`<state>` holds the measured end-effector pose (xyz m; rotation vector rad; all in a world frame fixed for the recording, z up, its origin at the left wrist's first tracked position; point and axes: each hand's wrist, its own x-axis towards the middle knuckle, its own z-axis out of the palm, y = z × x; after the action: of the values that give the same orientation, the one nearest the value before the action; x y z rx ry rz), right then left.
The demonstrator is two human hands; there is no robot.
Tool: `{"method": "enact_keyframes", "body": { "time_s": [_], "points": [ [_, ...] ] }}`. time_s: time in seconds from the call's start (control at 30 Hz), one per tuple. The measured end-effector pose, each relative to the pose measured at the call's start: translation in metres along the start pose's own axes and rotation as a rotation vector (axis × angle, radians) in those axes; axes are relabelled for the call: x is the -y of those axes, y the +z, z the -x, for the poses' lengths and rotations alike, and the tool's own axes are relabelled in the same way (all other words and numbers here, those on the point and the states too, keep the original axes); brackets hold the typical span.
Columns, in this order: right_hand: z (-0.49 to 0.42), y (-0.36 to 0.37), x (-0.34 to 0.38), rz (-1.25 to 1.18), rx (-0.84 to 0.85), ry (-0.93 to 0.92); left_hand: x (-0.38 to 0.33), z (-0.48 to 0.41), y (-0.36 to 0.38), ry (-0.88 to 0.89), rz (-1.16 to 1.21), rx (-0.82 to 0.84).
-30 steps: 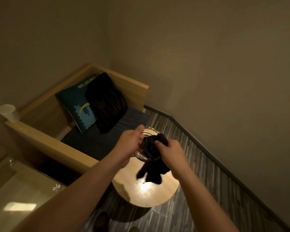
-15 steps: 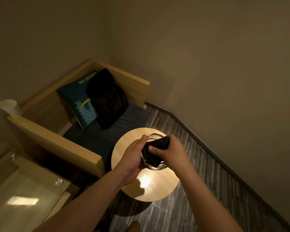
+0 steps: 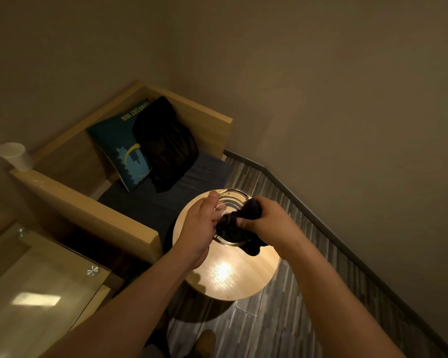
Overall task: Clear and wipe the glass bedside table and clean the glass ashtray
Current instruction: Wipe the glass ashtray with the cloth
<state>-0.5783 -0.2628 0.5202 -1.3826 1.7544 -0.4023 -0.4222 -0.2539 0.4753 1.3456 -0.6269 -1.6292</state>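
My left hand [image 3: 199,228] clamps the glass ashtray [image 3: 230,202] rim at 9 o'clock for bracing; right hand [image 3: 267,223] fingers pinch the dark cloth [image 3: 233,226] inside (scrubbing, I judge).

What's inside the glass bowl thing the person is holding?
A bunched dark cloth fills the near part of the glass ashtray, pressed in by the right hand while the left hand holds the rim. The far part looks bare. The bottom beneath the cloth is hidden.

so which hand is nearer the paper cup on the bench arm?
Left. The left hand holds the ashtray on the side toward the paper cup; the right hand, with the cloth, is farther off.
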Motion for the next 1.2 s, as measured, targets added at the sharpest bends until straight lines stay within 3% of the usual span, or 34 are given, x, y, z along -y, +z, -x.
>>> {"method": "enact_keyframes", "body": {
  "time_s": [0.2, 0.5, 0.73, 0.97, 1.2],
  "points": [
    [0.007, 0.002, 0.006, 0.043, 0.047, 0.028, -0.004, -0.003, 0.002, -0.074, 0.004, -0.001],
    [0.003, 0.036, 0.008, 0.049, -0.296, -0.004, 0.005, 0.002, 0.003, -0.066, 0.022, 0.030],
    [0.003, 0.018, 0.007, -0.379, 0.005, 0.116, 0.000, -0.001, -0.002, -0.057, 0.018, 0.028],
    [-0.002, 0.028, 0.007, -0.150, -0.219, 0.018, -0.002, 0.003, 0.008, -0.016, 0.002, 0.056],
    [-0.008, 0.014, -0.005, -0.262, -0.072, 0.033, -0.008, -0.006, 0.006, -0.039, -0.001, -0.027]
  ]
}}
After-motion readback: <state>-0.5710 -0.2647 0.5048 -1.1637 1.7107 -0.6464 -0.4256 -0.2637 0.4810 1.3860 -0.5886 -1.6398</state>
